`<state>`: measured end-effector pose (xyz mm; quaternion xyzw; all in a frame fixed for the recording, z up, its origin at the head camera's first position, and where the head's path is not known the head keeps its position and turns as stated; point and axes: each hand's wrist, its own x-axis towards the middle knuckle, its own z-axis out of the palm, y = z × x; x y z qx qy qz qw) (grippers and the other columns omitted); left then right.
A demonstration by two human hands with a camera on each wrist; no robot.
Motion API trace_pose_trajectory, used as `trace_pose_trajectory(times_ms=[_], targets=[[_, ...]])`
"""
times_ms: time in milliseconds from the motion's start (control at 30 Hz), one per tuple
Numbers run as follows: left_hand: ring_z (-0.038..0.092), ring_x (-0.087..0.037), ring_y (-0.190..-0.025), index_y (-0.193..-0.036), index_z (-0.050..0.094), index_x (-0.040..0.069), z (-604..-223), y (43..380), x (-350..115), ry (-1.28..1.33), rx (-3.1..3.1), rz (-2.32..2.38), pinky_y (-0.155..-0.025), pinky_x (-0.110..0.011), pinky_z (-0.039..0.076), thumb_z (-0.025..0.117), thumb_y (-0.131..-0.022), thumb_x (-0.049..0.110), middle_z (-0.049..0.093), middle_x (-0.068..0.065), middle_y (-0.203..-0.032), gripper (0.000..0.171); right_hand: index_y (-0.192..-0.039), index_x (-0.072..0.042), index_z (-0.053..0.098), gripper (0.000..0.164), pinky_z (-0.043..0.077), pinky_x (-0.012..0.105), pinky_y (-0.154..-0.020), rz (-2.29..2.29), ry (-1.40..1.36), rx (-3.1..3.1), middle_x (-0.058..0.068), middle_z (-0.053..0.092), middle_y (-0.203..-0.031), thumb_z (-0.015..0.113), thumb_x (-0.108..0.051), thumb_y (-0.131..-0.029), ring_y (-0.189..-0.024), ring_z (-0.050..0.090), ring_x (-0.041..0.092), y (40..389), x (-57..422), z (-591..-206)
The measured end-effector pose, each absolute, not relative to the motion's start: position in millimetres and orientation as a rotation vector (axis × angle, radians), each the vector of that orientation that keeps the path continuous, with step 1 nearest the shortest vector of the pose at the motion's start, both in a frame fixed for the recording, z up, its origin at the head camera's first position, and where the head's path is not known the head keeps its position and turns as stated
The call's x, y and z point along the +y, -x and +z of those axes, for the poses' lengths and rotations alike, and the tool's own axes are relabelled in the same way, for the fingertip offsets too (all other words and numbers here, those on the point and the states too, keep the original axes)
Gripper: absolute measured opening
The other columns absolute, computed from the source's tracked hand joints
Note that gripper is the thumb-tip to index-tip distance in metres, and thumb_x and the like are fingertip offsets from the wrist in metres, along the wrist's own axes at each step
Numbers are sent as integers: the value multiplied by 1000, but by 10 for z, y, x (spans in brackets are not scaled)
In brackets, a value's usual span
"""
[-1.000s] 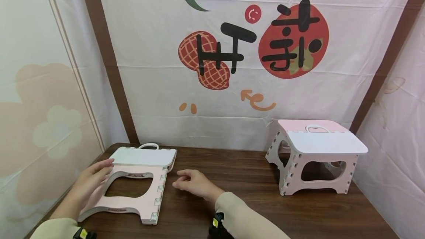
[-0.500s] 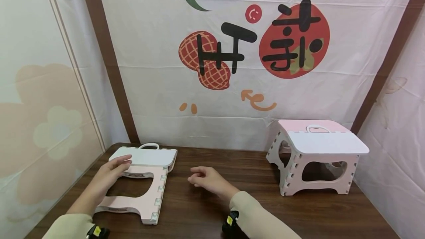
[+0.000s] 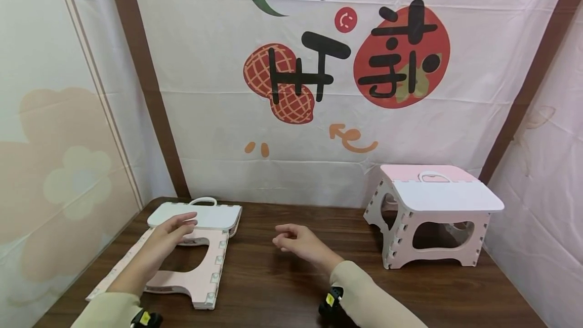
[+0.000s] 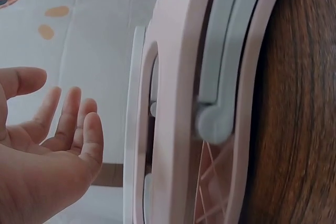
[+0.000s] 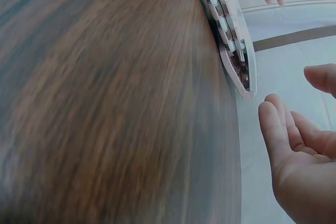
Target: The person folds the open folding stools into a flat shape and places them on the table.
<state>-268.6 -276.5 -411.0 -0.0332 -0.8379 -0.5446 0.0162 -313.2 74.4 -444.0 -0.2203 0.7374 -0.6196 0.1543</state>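
A pink and white folding stool (image 3: pixel 214 262) lies folded flat at the left of the table, its white handle toward the back. Over it hovers my left hand (image 3: pixel 166 239), fingers relaxed and holding nothing; the left wrist view shows this hand (image 4: pixel 58 150) apart from the stool's layered pink edge (image 4: pixel 178 103). My right hand (image 3: pixel 305 244) is above the table to the right of the folded stool, fingers loosely bent with nothing in them. In the right wrist view its palm (image 5: pixel 304 166) faces the stool's hinged side (image 5: pixel 226 30). A second folding stool (image 3: pixel 448 196) stands unfolded at the right.
The dark wooden table (image 3: pixel 273 297) backs onto a white printed cloth (image 3: pixel 218 115). Cloth walls also close in the left side (image 3: pixel 77 115) and the right side (image 3: pixel 542 186).
Both hands have moved to the right. The left went from the folded stool's left edge to over its middle; the right drew away from the stool. Both stools stay where they were.
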Motion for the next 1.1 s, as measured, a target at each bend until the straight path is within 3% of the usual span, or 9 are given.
trace_pose_trajectory(times_ms=[133,367,633,833,1100], targets=[[44,-42,-133,-152,34,-2,-4087,2687,-2707,116,-2587,-1726,-106,-55,37,49,-107,31,42,-28,-149,58,-139,1,54,50,51,47,-95,-1781,638,2124,6,66,-106,69,-20,-97,-116,60,38,3140,784,-4443],[44,-42,-133,-152,33,-2,-4074,2695,-2598,195,-2595,-1753,-105,-53,38,48,-107,29,41,-28,-149,56,-138,1,55,48,51,49,-94,-1757,666,2169,6,66,-108,68,-21,-98,-109,63,33,3133,863,-4430],[40,-41,-136,-151,37,0,-4021,2678,-2409,168,-2634,-1754,-108,-57,36,50,-106,26,46,-26,-147,54,-139,1,54,48,53,45,-91,-1720,689,2233,7,66,-110,66,-24,-99,-114,60,39,3104,1007,-4353],[45,-39,-132,-149,42,1,-4039,2664,-2268,190,-2641,-1726,-108,-56,36,51,-105,24,51,-24,-143,50,-137,2,55,46,54,42,-88,-1676,717,2293,9,67,-110,65,-24,-100,-111,63,33,3124,1129,-4376],[53,-34,-125,-144,49,4,-4134,2684,-2086,299,-2647,-1671,-100,-52,44,55,-105,22,59,-19,-133,43,-134,0,57,41,54,47,-87,-1631,755,2347,19,65,-113,63,-24,-101,-105,64,26,3068,1270,-4395]])
